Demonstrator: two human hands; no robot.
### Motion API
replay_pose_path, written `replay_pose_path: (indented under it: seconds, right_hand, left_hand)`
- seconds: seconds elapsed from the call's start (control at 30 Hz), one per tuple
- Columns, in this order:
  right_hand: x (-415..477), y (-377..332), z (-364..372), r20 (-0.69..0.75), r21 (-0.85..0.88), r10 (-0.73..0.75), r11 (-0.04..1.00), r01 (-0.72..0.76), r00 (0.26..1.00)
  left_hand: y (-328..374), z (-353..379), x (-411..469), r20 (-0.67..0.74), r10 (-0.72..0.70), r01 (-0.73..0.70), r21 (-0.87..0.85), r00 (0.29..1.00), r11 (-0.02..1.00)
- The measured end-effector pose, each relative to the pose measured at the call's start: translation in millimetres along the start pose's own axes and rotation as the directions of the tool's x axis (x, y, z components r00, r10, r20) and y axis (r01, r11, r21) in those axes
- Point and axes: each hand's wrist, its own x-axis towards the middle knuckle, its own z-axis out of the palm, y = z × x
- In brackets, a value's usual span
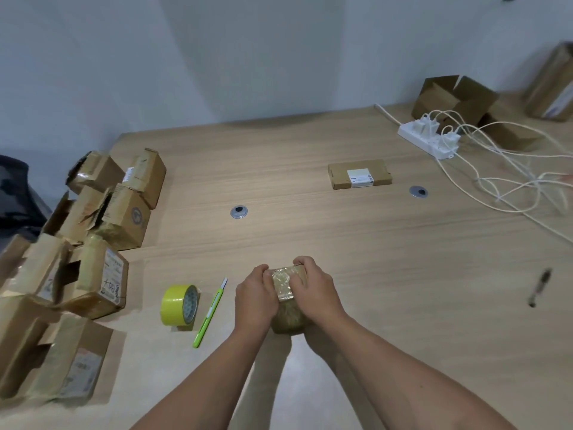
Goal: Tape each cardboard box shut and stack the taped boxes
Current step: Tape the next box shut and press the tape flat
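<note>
Two hands on the small cardboard box (286, 319), left hand (255, 297) and right hand (314, 293) fingers curled tight over its taped top. Box pile (93, 283) left of them: labels too blurry.

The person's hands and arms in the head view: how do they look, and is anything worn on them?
The left hand and the right hand are bare, without gloves. The left forearm and the right forearm are bare too, down to the picture's lower edge; no sleeve shows. No watch or bracelet shows at either wrist, and no ring can be seen.
</note>
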Motion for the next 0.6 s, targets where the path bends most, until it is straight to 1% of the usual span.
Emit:
replay_pose_path:
  seconds: [0.1,0.2,0.27,0.37,0.4,0.43,0.5,0.53,0.6]
  right_hand:
    - [-2.0,1.3,6.9,-0.037,0.015,0.003,1.0,-0.002,0.999]
    - [2.0,-2.8,11.9,-0.144,0.054,0.023,0.998,-0.015,0.989]
    - [2.7,-6.9,14.0,-0.212,0.089,0.037,0.996,-0.019,0.977]
    - [2.2,-6.6,15.5,-0.291,0.1,0.024,0.995,0.006,0.957]
    - [2.1,-4.6,15.6,-0.309,0.087,0.007,0.996,0.021,0.951]
    - [2.0,-2.9,16.0,-0.315,0.073,-0.01,0.997,0.034,0.949]
    - [0.6,-2.4,17.3,-0.286,0.055,-0.044,0.997,0.063,0.957]
    - [-0.8,-3.3,18.1,-0.253,0.048,-0.069,0.995,0.084,0.965]
    - [-3.8,-5.4,19.9,-0.203,0.062,-0.128,0.988,0.144,0.971]
  left_hand:
    - [-0.7,-0.5,0.6,0.012,-0.002,0.002,-0.004,1.0,1.0]
    - [5.3,-5.1,5.1,0.034,-0.034,0.036,-0.062,0.999,0.997]
    - [9.7,-8.0,6.5,0.04,-0.09,0.095,-0.127,0.995,0.987]
    - [8.6,-13.2,7.9,-0.027,-0.214,0.202,-0.223,0.977,0.954]
    - [5.2,-13.8,8.2,-0.028,-0.263,0.25,-0.233,0.964,0.94]
    - [0.2,-13.4,9.1,0.011,-0.314,0.307,-0.244,0.949,0.92]
    - [-7.0,-11.7,7.3,0.176,-0.385,0.422,-0.315,0.906,0.85]
    - [-9.1,-10.4,5.1,0.256,-0.396,0.468,-0.366,0.882,0.805]
    - [-12.9,-9.8,0.7,0.327,-0.393,0.507,-0.44,0.859,0.741]
